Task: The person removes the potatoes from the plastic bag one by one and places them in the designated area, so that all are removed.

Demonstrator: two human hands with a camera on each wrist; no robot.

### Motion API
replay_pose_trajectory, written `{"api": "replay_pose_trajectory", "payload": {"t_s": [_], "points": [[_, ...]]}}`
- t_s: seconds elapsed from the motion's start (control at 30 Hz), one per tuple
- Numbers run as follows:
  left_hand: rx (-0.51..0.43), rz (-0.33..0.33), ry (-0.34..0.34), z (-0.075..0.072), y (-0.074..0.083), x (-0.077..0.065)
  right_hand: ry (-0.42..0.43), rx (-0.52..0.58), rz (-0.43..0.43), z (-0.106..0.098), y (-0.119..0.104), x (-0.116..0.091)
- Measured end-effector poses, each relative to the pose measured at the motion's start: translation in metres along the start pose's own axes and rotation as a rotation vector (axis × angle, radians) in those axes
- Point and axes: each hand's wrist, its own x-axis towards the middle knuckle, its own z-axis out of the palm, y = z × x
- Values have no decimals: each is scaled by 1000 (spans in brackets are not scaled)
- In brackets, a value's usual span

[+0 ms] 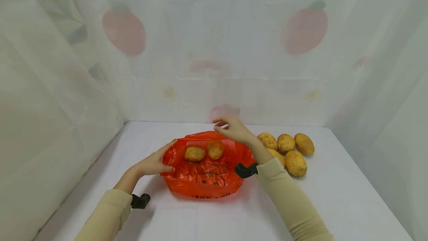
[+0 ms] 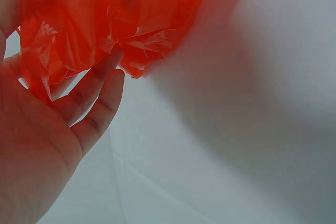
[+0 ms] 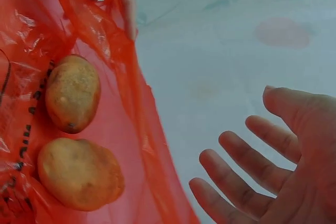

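Note:
A red plastic bag (image 1: pixel 208 187) lies on the table with its mouth spread, and two potatoes (image 1: pixel 194 153) are inside it. My left hand (image 1: pixel 154 162) holds the bag's left side, thumb near the front rim and fingers toward the back one. In the left wrist view, the crinkled red film (image 2: pixel 152 9) hangs between the thumb and fingers. Above the bag's far right rim is my right hand (image 1: pixel 235 129), fingers spread and holding nothing. The right wrist view shows its palm (image 3: pixel 310 182) beside the bag's edge, apart from the two potatoes (image 3: pixel 79 174).
Several loose potatoes (image 1: pixel 295 163) lie to the right of the bag, partly hidden by the right forearm. The white table (image 1: pixel 337 196) is bounded by pale printed curtains (image 1: pixel 214 47) at the back and both sides. A dark strap piece sits on each wrist.

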Motion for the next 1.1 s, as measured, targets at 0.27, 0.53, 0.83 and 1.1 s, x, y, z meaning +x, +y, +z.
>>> {"api": "replay_pose_trajectory", "payload": {"t_s": [0.27, 0.53, 0.83, 1.1], "points": [[10, 14, 1, -2, 3, 0, -67, 22, -1, 17, 11, 7], [29, 34, 0, -3, 6, 0, -154, -53, 89, 29, 27, 8], [82, 32, -15, -2, 4, 3, -138, -24, 145, 38, 46, 7], [107, 32, -18, 0, 8, 6, -70, 32, 173, 46, 54, 6]]}}
